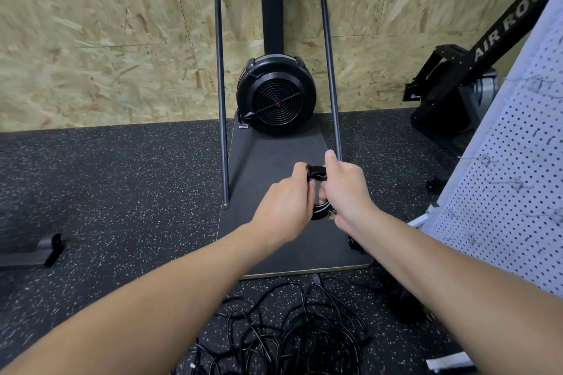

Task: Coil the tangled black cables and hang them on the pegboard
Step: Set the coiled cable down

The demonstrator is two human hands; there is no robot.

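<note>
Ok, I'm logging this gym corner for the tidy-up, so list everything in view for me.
coiled cable: one, black, held between both hands above the platform
tangled cables: one pile, black, on the floor near the bottom edge
pegboard: one, white with dark holes and hooks, standing at the right
fan machine: one, black, against the wall at centre
platform: one, dark grey, on the floor under the fan machine
rower: one, black with white lettering, far right by the wall
wall: pale chipboard panels, at the back
floor: black with pale speckles
left hand: grips the coiled cable
right hand: grips the coiled cable
</note>
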